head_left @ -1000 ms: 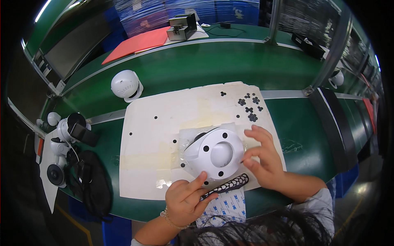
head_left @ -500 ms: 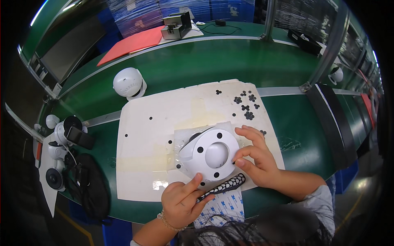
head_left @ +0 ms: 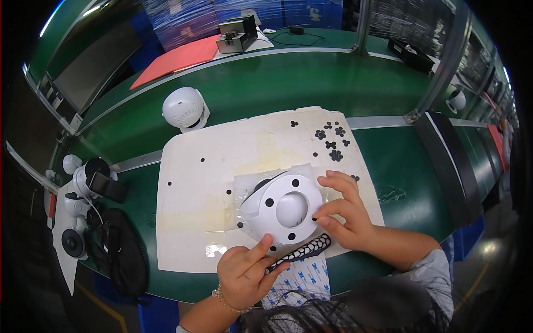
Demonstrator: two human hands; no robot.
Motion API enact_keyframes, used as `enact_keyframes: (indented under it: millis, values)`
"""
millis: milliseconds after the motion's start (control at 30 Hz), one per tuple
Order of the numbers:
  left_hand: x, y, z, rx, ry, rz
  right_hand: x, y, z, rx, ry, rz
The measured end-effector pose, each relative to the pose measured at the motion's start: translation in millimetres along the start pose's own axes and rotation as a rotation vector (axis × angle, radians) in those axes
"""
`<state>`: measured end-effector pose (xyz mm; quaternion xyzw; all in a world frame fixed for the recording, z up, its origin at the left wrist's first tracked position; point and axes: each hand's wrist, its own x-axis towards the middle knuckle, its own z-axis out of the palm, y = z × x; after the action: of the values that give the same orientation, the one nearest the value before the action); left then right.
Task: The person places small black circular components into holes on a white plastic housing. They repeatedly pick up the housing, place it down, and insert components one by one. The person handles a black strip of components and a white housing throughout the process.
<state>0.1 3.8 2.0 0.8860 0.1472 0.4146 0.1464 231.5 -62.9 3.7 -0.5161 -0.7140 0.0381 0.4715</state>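
Observation:
A white camera housing [head_left: 251, 213] with a ring-shaped base [head_left: 308, 195] facing up lies in front of me on a piece of clear-taped foam [head_left: 240, 186]. Several black round pads dot the ring around its central hole. My right hand [head_left: 347, 216] is at the ring's right edge, thumb and index finger pinching a small black round pad [head_left: 315, 218]. With its index fingertip against the ring's lower edge, my left hand [head_left: 247, 272] holds a black strip patterned with white rounded patches [head_left: 305, 252]. Below that strip lies a white sheet with blue print [head_left: 300, 280].
Loose black pads [head_left: 336, 155] are scattered on the cream board [head_left: 189, 222]. A white camera [head_left: 184, 108] stands on the green surface beyond. Other cameras [head_left: 76, 205] and a black pouch [head_left: 126, 244] are at left; a long black bar [head_left: 448, 166] lies at right.
The white camera beyond the board has shifted to the right along the green surface. My hands keep nearly the same pose on the ring and the strip.

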Motion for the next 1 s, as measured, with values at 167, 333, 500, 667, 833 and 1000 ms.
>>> enact_keyframes:
  millis: [167,333,500,667,833,1000]
  values:
    - [-1,0,0,0.007,0.0,-0.014,1,15,-11,-0.306,0.003,-0.303]
    - [0,-1,-1,0.008,-0.005,0.008,-2,6,-11,0.309,0.034,0.246]
    - [0,-1,-1,-0.014,-0.018,0.005,14,-12,-1,1.017,-0.192,0.812]
    - [3,3,-5,-0.069,-0.058,-0.044,46,29,-23,1.112,-0.02,0.825]
    - [2,4,-4,-0.103,-0.164,-0.143,100,85,-42,0.466,0.243,0.714]
    - [6,11,-8,-0.117,-0.378,-0.277,92,198,-41,-0.959,0.144,0.13]
